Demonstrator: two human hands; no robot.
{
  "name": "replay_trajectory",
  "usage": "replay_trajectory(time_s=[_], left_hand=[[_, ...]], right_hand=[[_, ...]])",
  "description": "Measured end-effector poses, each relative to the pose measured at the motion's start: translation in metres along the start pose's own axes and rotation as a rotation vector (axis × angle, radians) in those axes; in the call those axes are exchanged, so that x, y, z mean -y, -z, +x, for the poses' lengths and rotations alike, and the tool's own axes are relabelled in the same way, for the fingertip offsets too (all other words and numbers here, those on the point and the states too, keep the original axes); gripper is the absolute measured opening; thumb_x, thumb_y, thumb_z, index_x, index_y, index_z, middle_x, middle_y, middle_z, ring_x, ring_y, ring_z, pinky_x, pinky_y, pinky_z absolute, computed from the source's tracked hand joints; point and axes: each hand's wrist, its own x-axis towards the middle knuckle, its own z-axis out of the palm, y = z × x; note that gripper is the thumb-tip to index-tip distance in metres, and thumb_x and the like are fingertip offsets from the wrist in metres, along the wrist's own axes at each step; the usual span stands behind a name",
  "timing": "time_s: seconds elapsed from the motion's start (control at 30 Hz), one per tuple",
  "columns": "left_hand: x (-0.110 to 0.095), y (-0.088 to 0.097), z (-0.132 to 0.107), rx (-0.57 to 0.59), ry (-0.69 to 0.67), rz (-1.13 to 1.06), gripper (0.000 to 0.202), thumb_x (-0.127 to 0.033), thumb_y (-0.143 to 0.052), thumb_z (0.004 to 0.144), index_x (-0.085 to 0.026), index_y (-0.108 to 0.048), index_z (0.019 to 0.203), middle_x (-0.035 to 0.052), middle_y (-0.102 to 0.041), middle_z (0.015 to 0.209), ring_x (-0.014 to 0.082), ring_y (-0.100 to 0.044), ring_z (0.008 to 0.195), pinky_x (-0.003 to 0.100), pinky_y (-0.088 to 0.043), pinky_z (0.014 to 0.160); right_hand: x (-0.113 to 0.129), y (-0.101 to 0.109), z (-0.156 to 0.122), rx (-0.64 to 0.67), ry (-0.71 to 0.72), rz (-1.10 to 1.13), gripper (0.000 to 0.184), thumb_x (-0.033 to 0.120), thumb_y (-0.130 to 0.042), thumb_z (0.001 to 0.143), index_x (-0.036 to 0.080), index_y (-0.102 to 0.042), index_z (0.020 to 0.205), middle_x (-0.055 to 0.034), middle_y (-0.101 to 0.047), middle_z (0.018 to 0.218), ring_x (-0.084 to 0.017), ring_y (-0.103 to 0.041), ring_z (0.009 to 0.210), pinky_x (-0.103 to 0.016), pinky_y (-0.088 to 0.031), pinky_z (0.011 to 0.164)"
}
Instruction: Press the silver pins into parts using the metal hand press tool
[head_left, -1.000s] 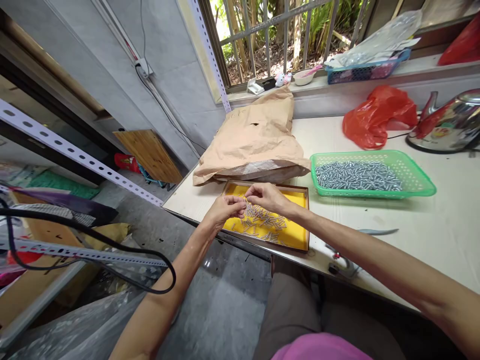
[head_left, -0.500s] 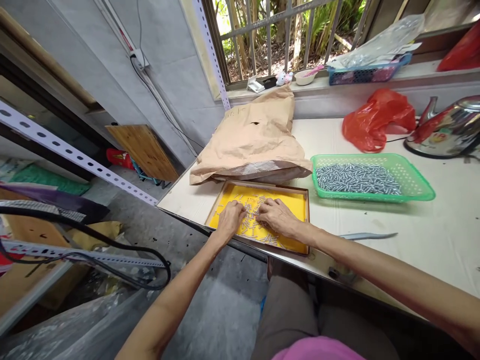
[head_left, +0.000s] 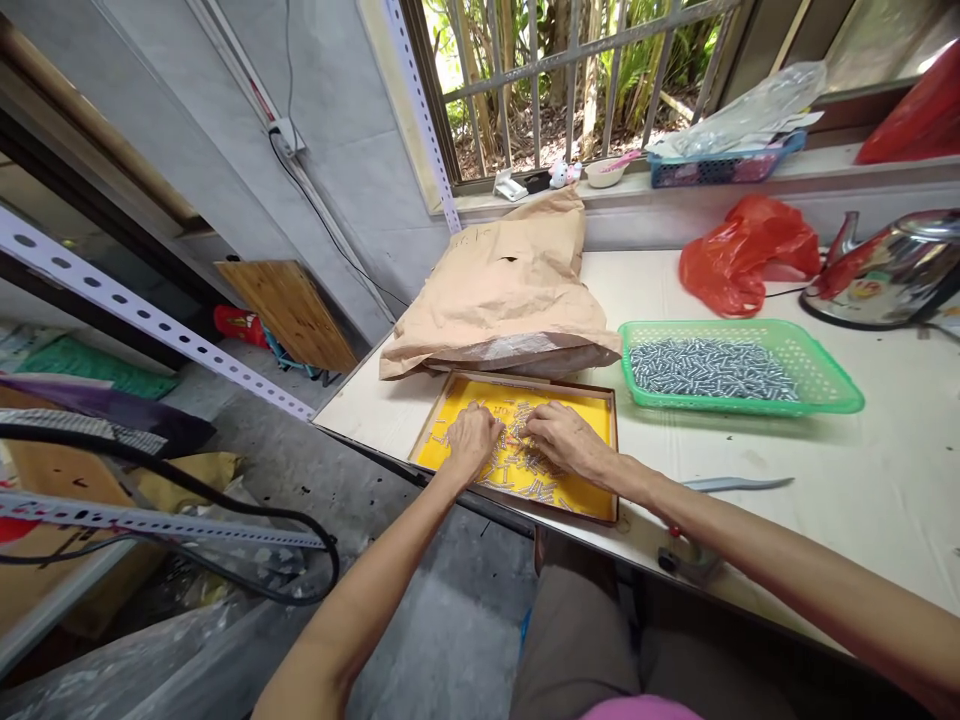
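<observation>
A shallow wooden-rimmed tray with a yellow floor (head_left: 592, 425) lies at the table's near edge. Several small silver metal pieces (head_left: 525, 470) are scattered on it. My left hand (head_left: 474, 440) rests on the pieces at the tray's left, fingers curled down onto them. My right hand (head_left: 562, 438) lies beside it, fingers bent and touching the pieces. What either hand's fingertips pinch is hidden.
A green plastic basket (head_left: 821, 365) full of silver pieces stands to the right of the tray. A brown paper sack (head_left: 510, 285) lies behind the tray. A red plastic bag (head_left: 739, 255), a steel kettle (head_left: 885, 270) and a metal blade (head_left: 739, 484) are on the table.
A second ago both hands were raised together above the tray, pinching small pieces. They have dropped onto the tray and now press on the scattered pieces.
</observation>
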Motion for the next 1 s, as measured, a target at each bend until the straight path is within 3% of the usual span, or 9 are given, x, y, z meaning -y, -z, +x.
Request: replay_trajectory(time_s=[0.17,0.3,0.47,0.53,0.63,0.73,0.9,1.0], left_hand=[[0.003,-0.001,0.012,0.049,0.052,-0.031,0.018,-0.021,-0.051,0.083,-0.015,-0.068,0.082,0.0105,-0.067,0.094,0.0202,-0.061,0.079,0.028,-0.04,0.064],[0.008,0.001,0.014,0.093,0.033,-0.088,0.016,-0.022,-0.056,0.079,-0.017,-0.068,0.088,0.0079,-0.067,0.095,0.0201,-0.061,0.085,0.026,-0.04,0.067],[0.009,0.002,0.01,0.054,0.025,-0.185,0.011,-0.021,-0.06,0.077,-0.017,-0.068,0.083,0.0074,-0.068,0.093,0.019,-0.062,0.083,0.026,-0.043,0.069],[0.008,0.002,0.006,0.041,0.054,-0.305,0.011,-0.023,-0.063,0.076,-0.016,-0.068,0.083,0.0065,-0.069,0.086,0.0182,-0.063,0.079,0.026,-0.044,0.069],[0.007,0.002,-0.001,0.046,0.08,-0.55,0.01,-0.022,-0.064,0.075,-0.015,-0.069,0.081,0.0044,-0.07,0.077,0.0161,-0.064,0.073,0.025,-0.046,0.068],[0.004,0.002,-0.012,0.026,0.073,-0.721,0.009,-0.022,-0.064,0.075,-0.015,-0.069,0.077,0.0037,-0.071,0.075,0.0147,-0.064,0.07,0.023,-0.047,0.065],[-0.006,0.0,-0.036,0.085,0.237,-0.94,0.013,-0.025,-0.06,0.079,-0.015,-0.068,0.082,-0.0035,-0.058,0.052,0.0099,-0.052,0.044,0.021,-0.042,0.045],[-0.01,-0.001,-0.046,0.144,0.33,-1.168,0.011,-0.024,-0.064,0.077,-0.014,-0.063,0.081,-0.0056,-0.055,0.049,0.0069,-0.047,0.037,0.019,-0.04,0.041]], right_hand=[[-0.006,0.002,-0.006,-0.053,-0.033,0.075,0.024,0.014,-0.048,0.091,0.017,-0.07,0.1,-0.009,-0.065,0.095,-0.019,-0.055,0.088,-0.03,-0.04,0.08],[-0.007,0.003,-0.002,-0.122,-0.101,0.184,0.026,0.012,-0.047,0.089,0.016,-0.07,0.101,-0.0082,-0.065,0.089,-0.018,-0.057,0.085,-0.029,-0.043,0.077],[0.0,-0.003,0.01,-0.195,-0.199,0.361,0.03,0.011,-0.047,0.084,0.017,-0.071,0.101,-0.0077,-0.069,0.094,-0.018,-0.061,0.086,-0.029,-0.045,0.08],[0.002,-0.008,0.014,-0.215,-0.262,0.462,0.03,0.014,-0.047,0.083,0.017,-0.071,0.102,-0.0069,-0.07,0.096,-0.018,-0.062,0.087,-0.03,-0.045,0.08],[0.006,-0.016,0.019,-0.18,-0.328,0.613,0.029,0.027,-0.049,0.085,0.017,-0.07,0.103,-0.0029,-0.07,0.084,-0.018,-0.061,0.077,-0.028,-0.045,0.072],[0.008,-0.021,0.022,-0.157,-0.351,0.706,0.026,0.036,-0.054,0.082,0.018,-0.07,0.091,-0.0006,-0.067,0.076,-0.016,-0.058,0.069,-0.025,-0.042,0.063],[0.013,-0.022,0.022,-0.149,-0.374,0.771,0.021,0.035,-0.058,0.077,0.016,-0.066,0.074,-0.0006,-0.064,0.071,-0.014,-0.055,0.066,-0.024,-0.039,0.06],[0.019,-0.02,0.019,-0.115,-0.388,0.766,0.02,0.034,-0.057,0.075,0.017,-0.065,0.071,-0.0001,-0.062,0.065,-0.013,-0.052,0.061,-0.023,-0.037,0.056]])
